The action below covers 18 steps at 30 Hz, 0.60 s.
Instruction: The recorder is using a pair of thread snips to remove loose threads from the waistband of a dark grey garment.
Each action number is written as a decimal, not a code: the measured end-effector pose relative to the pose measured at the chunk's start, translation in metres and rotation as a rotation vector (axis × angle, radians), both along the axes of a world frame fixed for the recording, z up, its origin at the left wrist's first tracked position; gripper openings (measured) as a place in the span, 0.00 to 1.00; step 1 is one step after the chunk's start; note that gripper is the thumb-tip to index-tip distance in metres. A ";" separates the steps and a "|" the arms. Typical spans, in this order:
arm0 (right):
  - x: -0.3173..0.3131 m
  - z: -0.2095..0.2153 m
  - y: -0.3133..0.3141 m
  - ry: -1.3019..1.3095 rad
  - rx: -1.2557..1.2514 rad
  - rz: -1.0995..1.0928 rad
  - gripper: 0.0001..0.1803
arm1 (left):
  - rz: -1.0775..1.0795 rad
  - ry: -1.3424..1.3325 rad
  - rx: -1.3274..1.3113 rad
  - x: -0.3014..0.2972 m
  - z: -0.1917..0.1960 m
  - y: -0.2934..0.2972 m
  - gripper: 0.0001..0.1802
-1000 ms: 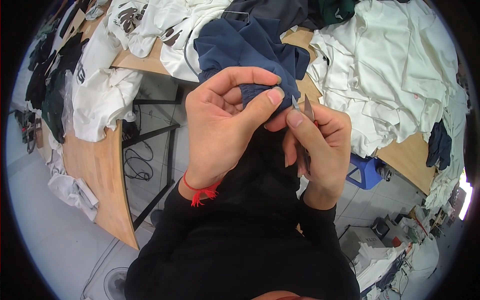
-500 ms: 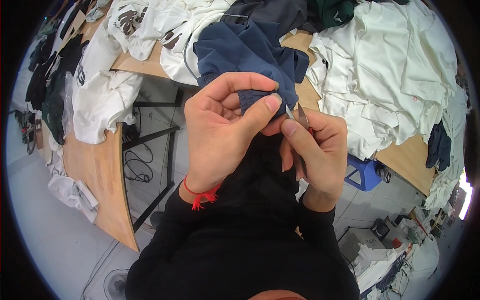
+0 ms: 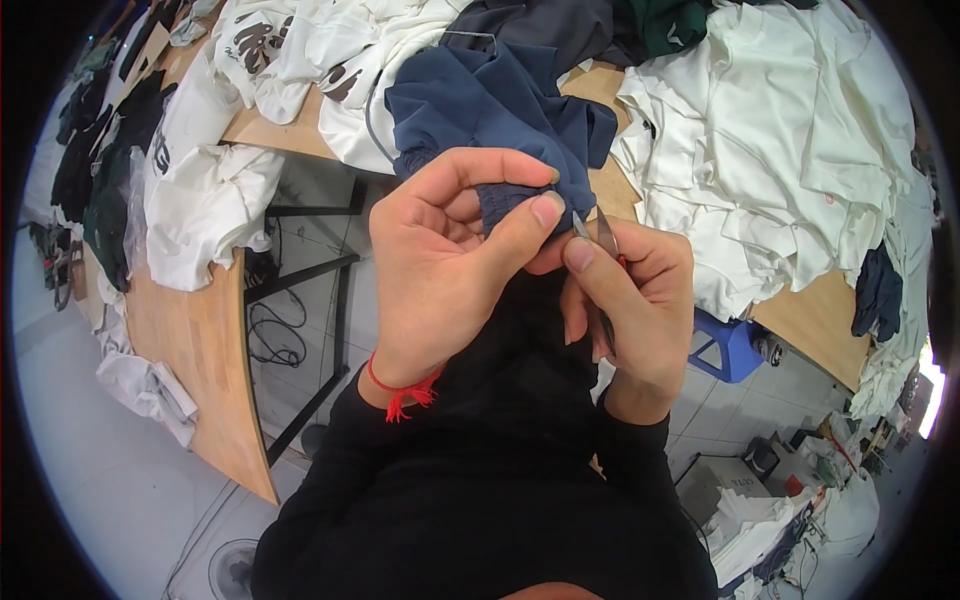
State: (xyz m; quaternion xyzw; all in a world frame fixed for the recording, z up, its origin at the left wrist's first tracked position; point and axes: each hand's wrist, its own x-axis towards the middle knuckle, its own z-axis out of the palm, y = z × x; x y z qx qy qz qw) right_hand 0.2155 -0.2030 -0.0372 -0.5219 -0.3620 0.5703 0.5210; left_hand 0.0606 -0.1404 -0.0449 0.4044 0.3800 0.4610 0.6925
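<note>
The navy-blue woven-cloth garment (image 3: 465,105) at the frame's upper centre looks light and limp — best held by its gathered edge (image 3: 498,207), clear of the silver-bladed metal snips (image 3: 606,237). The left hand's (image 3: 445,250) fingers pinch that edge; the right hand's (image 3: 640,295) clasp the snips.

A heap of white garments (image 3: 770,150) spreads over the tabletop just beyond the blue plastic stool (image 3: 728,348), while a small dark cloth (image 3: 878,290) lies to the stool's right and a grey box (image 3: 725,475) stands on its near side. Well to the stool's left are a wooden table (image 3: 200,370), a black metal frame (image 3: 305,276) and a coiled black cable (image 3: 275,330). Farther beyond the stool and to its left lie a dark green garment (image 3: 670,25) and white clothes with dark brown prints (image 3: 285,90).
</note>
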 end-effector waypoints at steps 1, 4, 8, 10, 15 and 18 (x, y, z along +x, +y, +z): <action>0.000 -0.001 0.000 0.000 0.000 0.000 0.17 | -0.011 0.000 -0.001 0.000 -0.001 0.000 0.13; 0.003 -0.003 0.000 -0.007 0.021 0.002 0.17 | -0.037 -0.017 -0.005 -0.001 -0.003 0.000 0.13; 0.007 -0.001 0.000 0.074 -0.009 0.040 0.13 | -0.026 0.004 -0.016 0.000 -0.002 0.000 0.13; 0.009 -0.002 -0.001 0.085 0.001 0.038 0.14 | -0.009 0.011 0.004 0.000 -0.004 0.000 0.13; 0.008 -0.007 -0.005 0.020 0.187 -0.241 0.11 | 0.002 0.049 0.061 -0.002 -0.009 0.000 0.13; -0.003 -0.017 -0.003 -0.203 0.282 -0.396 0.04 | 0.007 0.055 0.095 -0.001 -0.007 -0.003 0.14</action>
